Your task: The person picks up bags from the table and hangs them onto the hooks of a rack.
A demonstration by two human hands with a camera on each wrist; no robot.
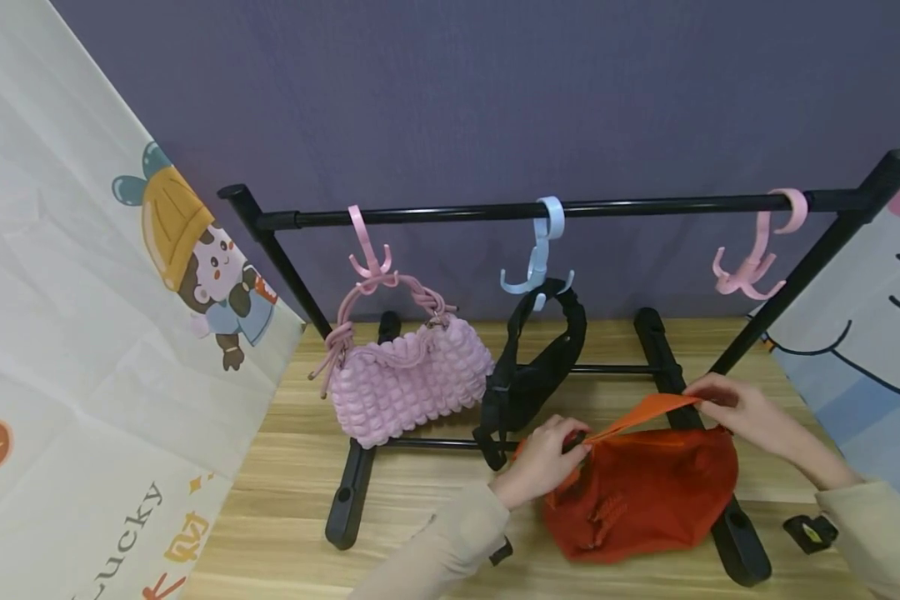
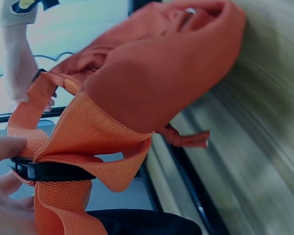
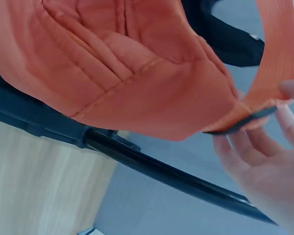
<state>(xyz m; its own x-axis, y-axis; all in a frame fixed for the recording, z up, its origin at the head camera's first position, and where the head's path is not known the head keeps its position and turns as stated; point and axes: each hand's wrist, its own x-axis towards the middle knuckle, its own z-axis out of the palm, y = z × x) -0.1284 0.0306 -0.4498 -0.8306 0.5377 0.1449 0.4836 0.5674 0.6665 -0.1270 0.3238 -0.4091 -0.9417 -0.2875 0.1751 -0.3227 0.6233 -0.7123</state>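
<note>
An orange-red fabric bag (image 1: 645,500) with an orange webbing strap (image 1: 648,410) hangs between my two hands, in front of the rack's lower right side. My left hand (image 1: 543,462) grips the strap at the bag's left end. In the left wrist view, its thumb and fingers close round the webbing beside a black buckle (image 2: 59,170). At the other end, my right hand (image 1: 742,412) pinches the strap near the bag's right corner. The right wrist view shows those fingers at a dark strip (image 3: 240,122) on the webbing. A knotted cord (image 2: 183,137) dangles from the bag.
A black rack (image 1: 450,213) stands on a wood-grain surface (image 1: 270,500). A puffy pink bag (image 1: 412,379) hangs from a left pink hook (image 1: 371,250), and a black bag (image 1: 540,375) from a blue hook (image 1: 537,258). Another pink hook (image 1: 753,258) at right bears nothing.
</note>
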